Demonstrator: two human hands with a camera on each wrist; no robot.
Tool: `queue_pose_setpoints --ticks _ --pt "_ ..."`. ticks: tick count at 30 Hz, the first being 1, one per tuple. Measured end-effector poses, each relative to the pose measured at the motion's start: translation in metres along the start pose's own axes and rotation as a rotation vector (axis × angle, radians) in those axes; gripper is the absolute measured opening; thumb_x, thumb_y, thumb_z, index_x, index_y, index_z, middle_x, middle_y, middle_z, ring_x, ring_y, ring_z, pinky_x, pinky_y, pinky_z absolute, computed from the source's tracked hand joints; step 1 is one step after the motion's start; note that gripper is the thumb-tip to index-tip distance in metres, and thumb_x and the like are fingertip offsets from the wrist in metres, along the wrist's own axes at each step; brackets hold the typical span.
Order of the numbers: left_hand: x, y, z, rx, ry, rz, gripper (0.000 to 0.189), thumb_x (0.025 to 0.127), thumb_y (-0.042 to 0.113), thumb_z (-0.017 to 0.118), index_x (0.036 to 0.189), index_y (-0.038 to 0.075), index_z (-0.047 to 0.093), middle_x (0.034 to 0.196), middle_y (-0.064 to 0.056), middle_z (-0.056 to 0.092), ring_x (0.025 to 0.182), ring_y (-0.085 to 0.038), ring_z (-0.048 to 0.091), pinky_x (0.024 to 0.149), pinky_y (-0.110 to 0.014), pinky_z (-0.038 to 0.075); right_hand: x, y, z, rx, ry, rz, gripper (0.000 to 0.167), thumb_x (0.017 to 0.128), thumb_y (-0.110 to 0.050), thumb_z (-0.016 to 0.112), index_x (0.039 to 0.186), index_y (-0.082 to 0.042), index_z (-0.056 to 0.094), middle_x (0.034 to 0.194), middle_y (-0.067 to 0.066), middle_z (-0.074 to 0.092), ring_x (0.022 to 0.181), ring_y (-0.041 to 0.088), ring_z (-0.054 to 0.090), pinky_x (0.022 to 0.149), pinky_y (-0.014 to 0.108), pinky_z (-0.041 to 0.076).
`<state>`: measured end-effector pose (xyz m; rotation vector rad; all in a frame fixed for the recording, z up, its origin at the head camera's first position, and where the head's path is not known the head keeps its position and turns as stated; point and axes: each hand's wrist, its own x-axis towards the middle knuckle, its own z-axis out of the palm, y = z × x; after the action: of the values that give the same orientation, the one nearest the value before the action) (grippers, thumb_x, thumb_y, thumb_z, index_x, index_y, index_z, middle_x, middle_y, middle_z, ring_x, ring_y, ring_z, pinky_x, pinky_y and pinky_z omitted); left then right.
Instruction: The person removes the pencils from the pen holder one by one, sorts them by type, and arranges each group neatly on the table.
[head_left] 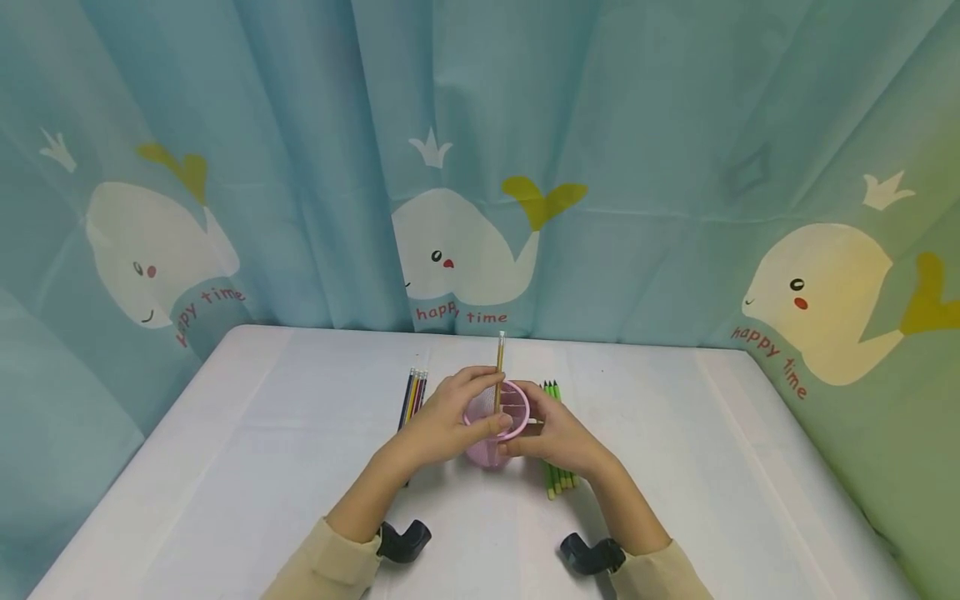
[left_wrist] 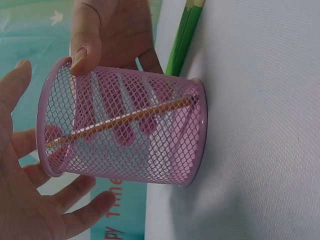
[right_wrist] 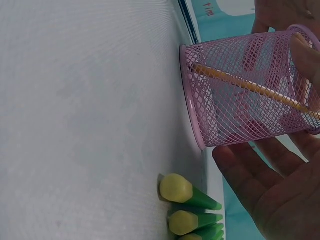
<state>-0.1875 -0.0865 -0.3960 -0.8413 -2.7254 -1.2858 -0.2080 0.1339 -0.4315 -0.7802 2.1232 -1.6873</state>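
A pink mesh pencil cup [left_wrist: 135, 125] stands between the two hands, its base right at the white tabletop. One gold pencil [head_left: 500, 354] leans inside it, its upper end sticking out above the rim. My right hand [head_left: 562, 437] holds the cup from the right, thumb [left_wrist: 85, 57] on the near side of the rim and fingers behind the mesh. Around the left of the rim, my left hand [head_left: 453, 421] has its thumb and fingers spread apart, with the pencil passing close to the fingertips in the head view.
Several dark and coloured pencils [head_left: 410, 400] lie left of the cup, partly hidden by the left hand. Several green pencils [head_left: 558, 479] lie to the right, under the right hand in the head view. Behind the table [head_left: 247, 467] hangs a blue curtain [head_left: 300, 167] with whales.
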Motion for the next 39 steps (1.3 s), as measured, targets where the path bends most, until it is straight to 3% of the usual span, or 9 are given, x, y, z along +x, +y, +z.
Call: queue_pose_setpoints --ticks 14,26,32,39 --pt "0.0 -0.001 -0.002 -0.004 0.022 0.005 0.063 0.093 0.043 0.068 0.144 0.008 0.053 0.149 -0.007 0.047 0.141 -0.029 0.041 0.115 -0.055 0.036 -0.001 0.001 0.0 -0.013 0.011 0.006 0.077 0.078 -0.007 0.083 0.144 -0.013 0.044 0.143 0.015 0.05 0.124 0.032 0.055 0.094 0.031 0.057" --pt "-0.001 0.001 -0.009 -0.045 0.139 0.045 0.05 0.094 0.038 0.069 0.136 0.012 0.061 0.138 -0.001 0.053 0.129 -0.022 0.052 0.103 -0.046 0.05 0.001 0.002 0.0 -0.023 0.018 0.005 0.08 0.077 -0.005 0.084 0.145 -0.005 0.042 0.138 0.011 0.054 0.123 0.038 0.055 0.092 0.03 0.057" --pt "-0.001 0.002 -0.014 -0.084 0.184 0.079 0.046 0.094 0.031 0.07 0.135 0.012 0.062 0.137 -0.001 0.054 0.127 -0.02 0.054 0.096 -0.042 0.055 0.001 0.001 0.0 -0.03 0.015 0.008 0.079 0.077 -0.008 0.084 0.145 -0.01 0.044 0.136 0.009 0.055 0.125 0.038 0.054 0.093 0.03 0.056" --pt "-0.002 0.006 -0.02 -0.129 0.241 0.12 0.042 0.093 0.024 0.071 0.133 0.013 0.063 0.134 -0.001 0.056 0.121 -0.019 0.058 0.092 -0.04 0.058 0.001 0.001 0.0 -0.033 0.015 0.007 0.077 0.077 -0.009 0.085 0.143 -0.015 0.046 0.139 0.013 0.054 0.126 0.037 0.053 0.098 0.043 0.055"
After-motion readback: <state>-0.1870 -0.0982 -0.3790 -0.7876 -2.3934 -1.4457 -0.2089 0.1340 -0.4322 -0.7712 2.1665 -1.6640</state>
